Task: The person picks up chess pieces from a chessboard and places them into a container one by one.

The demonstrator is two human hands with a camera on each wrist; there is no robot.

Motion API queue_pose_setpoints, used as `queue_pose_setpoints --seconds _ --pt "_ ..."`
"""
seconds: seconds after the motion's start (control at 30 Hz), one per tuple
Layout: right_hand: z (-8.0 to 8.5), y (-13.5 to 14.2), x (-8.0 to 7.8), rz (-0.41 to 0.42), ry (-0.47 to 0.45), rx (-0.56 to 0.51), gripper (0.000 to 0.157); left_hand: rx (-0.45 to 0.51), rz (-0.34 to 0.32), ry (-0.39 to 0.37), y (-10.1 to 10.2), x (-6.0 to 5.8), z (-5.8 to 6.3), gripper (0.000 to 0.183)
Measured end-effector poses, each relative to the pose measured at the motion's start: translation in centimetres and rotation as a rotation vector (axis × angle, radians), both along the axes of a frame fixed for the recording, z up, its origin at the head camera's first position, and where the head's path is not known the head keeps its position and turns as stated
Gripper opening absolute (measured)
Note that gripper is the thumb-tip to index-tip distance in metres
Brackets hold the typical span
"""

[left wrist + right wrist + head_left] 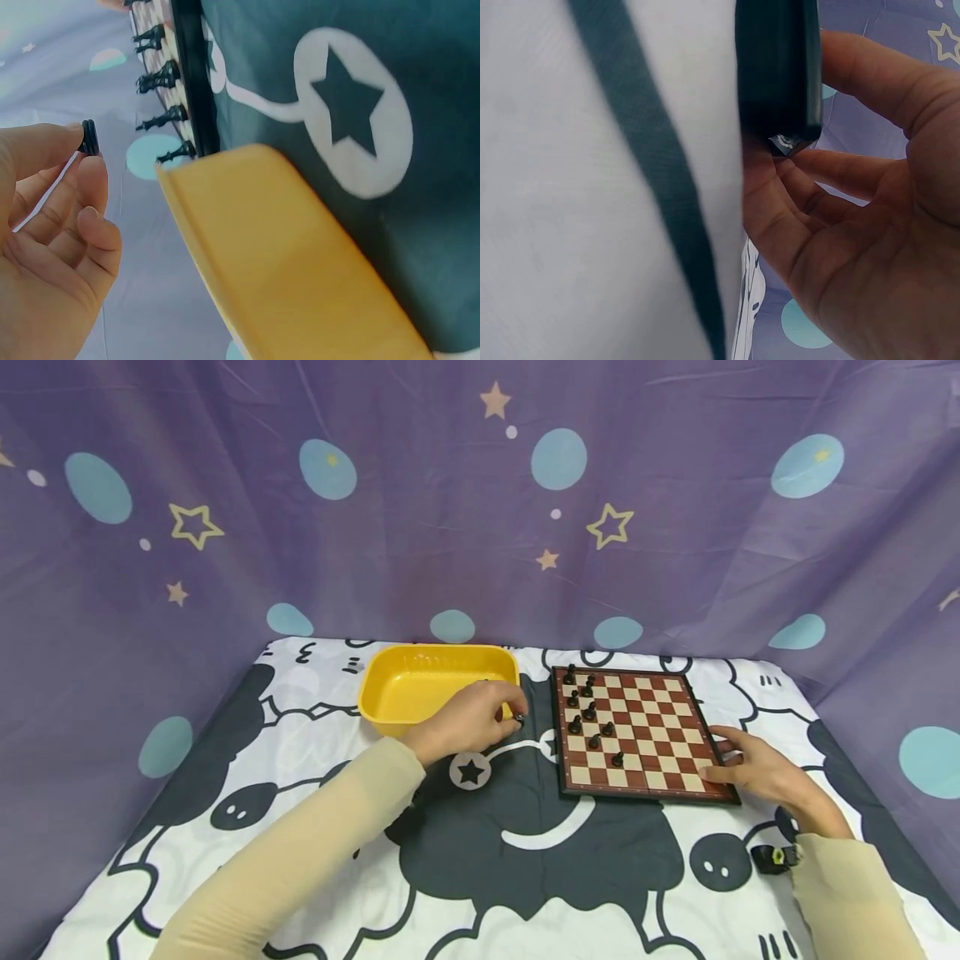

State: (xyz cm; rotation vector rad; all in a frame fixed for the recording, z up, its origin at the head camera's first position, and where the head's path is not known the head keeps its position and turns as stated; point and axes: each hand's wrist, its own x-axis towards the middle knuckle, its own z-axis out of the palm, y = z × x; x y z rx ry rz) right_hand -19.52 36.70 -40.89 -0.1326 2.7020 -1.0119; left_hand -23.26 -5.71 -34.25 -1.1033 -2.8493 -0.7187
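Note:
My left hand pinches a small black chess piece between thumb and forefinger, just past the right rim of a yellow plastic tub. Which piece it is, I cannot tell; its base end shows in the left wrist view. A brown-and-cream chessboard lies to the right, with several black chess pieces standing on its left side. At the board's right edge my right hand grips near the front corner, thumb on top and fingers at the side and underneath, as the right wrist view also shows.
A black-and-white cartoon cloth covers the table. Behind it hangs a purple curtain with stars and blue ovals. A small black object sits by the right wrist. The tub's inside is partly hidden by my left hand.

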Motion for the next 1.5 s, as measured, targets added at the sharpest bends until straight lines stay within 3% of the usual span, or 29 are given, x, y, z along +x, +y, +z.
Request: queue_pose_setpoints --seconds 0.33,0.67,0.9,1.5 --pt "-0.1 0.1 0.0 -0.008 -0.007 0.008 0.090 0.042 0.015 0.027 -1.7 -0.9 0.6 0.016" --pt "-0.2 0.0 -0.1 -0.008 -0.002 0.006 0.091 0.075 0.124 -0.044 -3.9 -2.1 0.6 0.015" --pt "-0.2 0.0 -0.1 -0.009 -0.003 0.007 0.091 0.115 0.153 -0.050 -4.9 -3.1 0.0 0.014" --pt "-0.1 0.0 -0.1 -0.016 -0.013 0.011 0.091 0.075 0.242 -0.089 -6.2 -5.8 -1.7 0.017"
